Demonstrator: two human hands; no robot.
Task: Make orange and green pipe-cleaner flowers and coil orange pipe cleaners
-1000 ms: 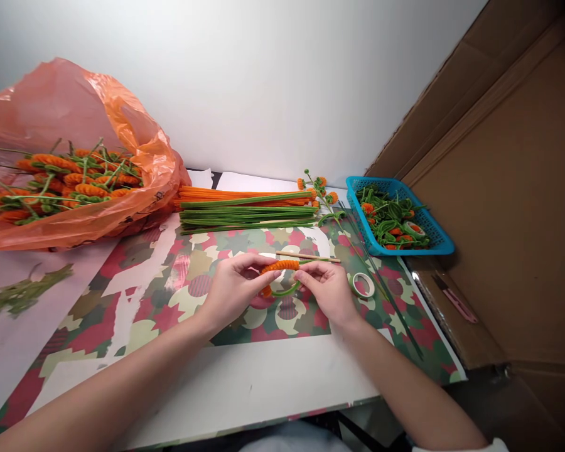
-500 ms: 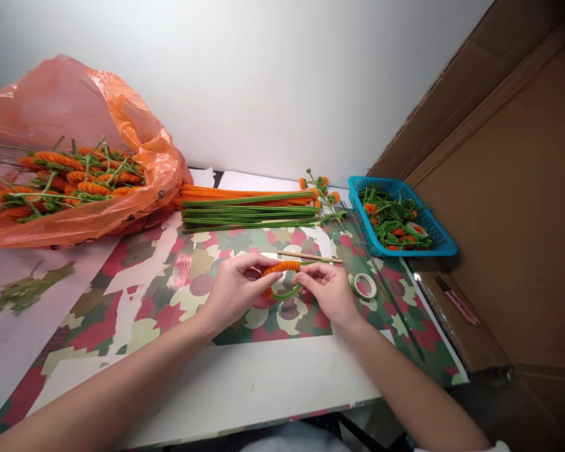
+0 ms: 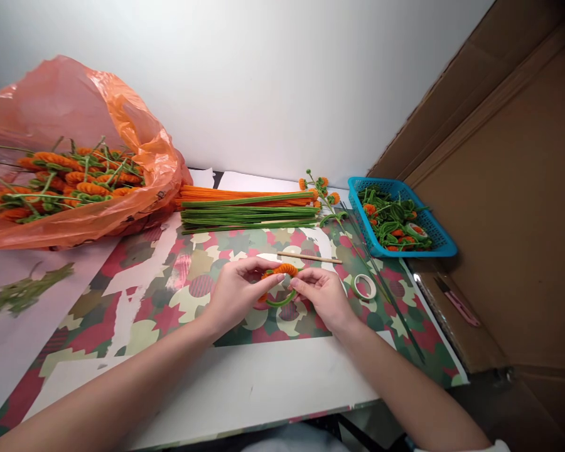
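My left hand [image 3: 238,290] and my right hand [image 3: 324,294] meet over the patterned mat [image 3: 169,282], both pinched on a small orange coiled pipe-cleaner piece [image 3: 282,270]. A green pipe cleaner [image 3: 279,302] curves in a loop below the orange coil, between my fingertips. A thin wooden stick [image 3: 309,257] lies just beyond my hands. A roll of tape [image 3: 363,285] lies to the right of my right hand.
An orange plastic bag [image 3: 75,125] of finished orange-and-green stems lies at the back left. Bundles of straight green pipe cleaners [image 3: 247,217] and orange pipe cleaners [image 3: 245,195] lie at the back. A blue basket [image 3: 440,240] holds green and orange pieces. Cardboard [image 3: 508,188] walls the right. A pink cutter [image 3: 459,306] lies there.
My hands have drawn closer together. The orange coil looks shorter and more bunched, and the green loop has tightened beneath it.
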